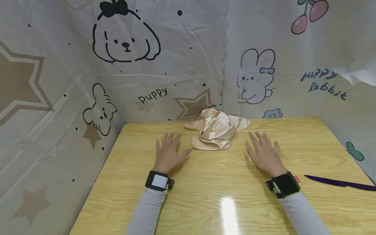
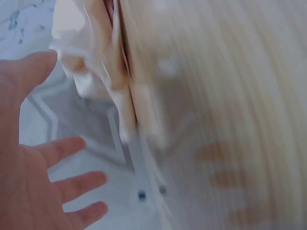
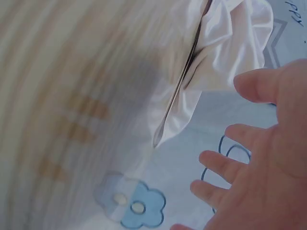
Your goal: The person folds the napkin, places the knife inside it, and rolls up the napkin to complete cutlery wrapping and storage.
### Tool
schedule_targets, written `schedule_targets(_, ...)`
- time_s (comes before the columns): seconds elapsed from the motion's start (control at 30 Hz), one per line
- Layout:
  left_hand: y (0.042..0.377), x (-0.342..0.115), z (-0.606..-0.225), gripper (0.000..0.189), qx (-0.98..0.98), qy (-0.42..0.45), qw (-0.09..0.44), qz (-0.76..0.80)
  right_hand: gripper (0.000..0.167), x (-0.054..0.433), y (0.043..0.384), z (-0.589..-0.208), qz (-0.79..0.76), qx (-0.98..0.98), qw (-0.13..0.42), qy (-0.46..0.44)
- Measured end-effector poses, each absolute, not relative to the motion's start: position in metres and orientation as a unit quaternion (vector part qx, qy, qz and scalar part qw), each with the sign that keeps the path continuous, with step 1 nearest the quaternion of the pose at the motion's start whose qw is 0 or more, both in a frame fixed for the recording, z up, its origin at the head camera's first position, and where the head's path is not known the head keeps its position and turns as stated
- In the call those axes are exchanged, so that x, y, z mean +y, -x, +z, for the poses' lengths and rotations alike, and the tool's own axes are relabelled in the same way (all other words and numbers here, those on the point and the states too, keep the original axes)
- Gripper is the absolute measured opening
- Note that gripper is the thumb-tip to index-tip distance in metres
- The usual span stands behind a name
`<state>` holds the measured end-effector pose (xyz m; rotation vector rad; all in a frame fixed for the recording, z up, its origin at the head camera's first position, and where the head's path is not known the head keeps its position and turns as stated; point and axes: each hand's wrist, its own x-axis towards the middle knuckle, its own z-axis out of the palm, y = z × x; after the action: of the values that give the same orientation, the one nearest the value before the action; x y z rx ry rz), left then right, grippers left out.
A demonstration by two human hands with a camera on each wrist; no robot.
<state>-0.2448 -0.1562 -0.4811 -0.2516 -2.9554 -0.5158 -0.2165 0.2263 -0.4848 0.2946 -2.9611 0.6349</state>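
A crumpled, shiny cream satin cloth (image 1: 215,129) lies in a heap at the back of the wooden table. My left hand (image 1: 168,155) is left of it and a little nearer me, fingers spread, holding nothing. To the cloth's right, my right hand (image 1: 265,155) also has its fingers spread and holds nothing. In the left wrist view the left hand (image 2: 29,158) is apart from the cloth (image 2: 96,52). The right wrist view likewise has the right hand (image 3: 259,158) separate from the cloth (image 3: 225,48).
A dark purple knife (image 1: 340,182) lies at the table's right side, its tip pointing left toward my right wrist. The wooden table (image 1: 199,195) meets printed fabric walls (image 1: 188,65) at its back and sides. Each forearm wears a black wrist strap.
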Motion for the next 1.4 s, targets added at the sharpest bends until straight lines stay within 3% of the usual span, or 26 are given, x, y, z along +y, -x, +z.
schedule_targets(0.13,0.248,-0.128,-0.479,0.075,-0.971,0.099,0.079,-0.203,0.061,0.211,0.226,-0.485,0.236,-0.964,0.057,-0.109)
schedule_targets(0.4,0.261,-0.082,-0.48,0.077,-0.963,0.111,0.061,-0.238,0.064,0.174,0.249,-0.485,0.302,-0.943,0.013,-0.14)
schedule_targets(0.53,0.266,-0.07,-0.48,0.054,-0.95,0.12,0.031,-0.285,0.065,0.163,0.256,-0.485,0.332,-0.929,0.021,-0.162)
schedule_targets(0.67,0.267,-0.066,-0.48,0.036,-0.943,0.126,0.019,-0.309,0.05,0.157,0.259,-0.486,0.355,-0.922,0.013,-0.156)
schedule_targets(0.8,0.268,-0.066,-0.478,0.031,-0.936,0.123,0.049,-0.327,0.027,0.157,0.261,-0.487,0.38,-0.916,0.051,-0.121)
schedule_targets(0.97,0.269,-0.067,-0.468,0.033,-0.908,0.083,0.128,-0.391,0.009,0.16,0.261,-0.48,0.418,-0.897,0.109,-0.089)
schedule_targets(1.13,0.265,-0.075,-0.451,0.017,-0.878,0.028,0.162,-0.449,0.012,0.172,0.258,-0.463,0.423,-0.893,0.129,-0.088)
schedule_targets(1.4,0.258,-0.119,-0.425,0.019,-0.877,0.023,0.169,-0.449,0.023,0.215,0.241,-0.428,0.405,-0.889,0.195,-0.088)
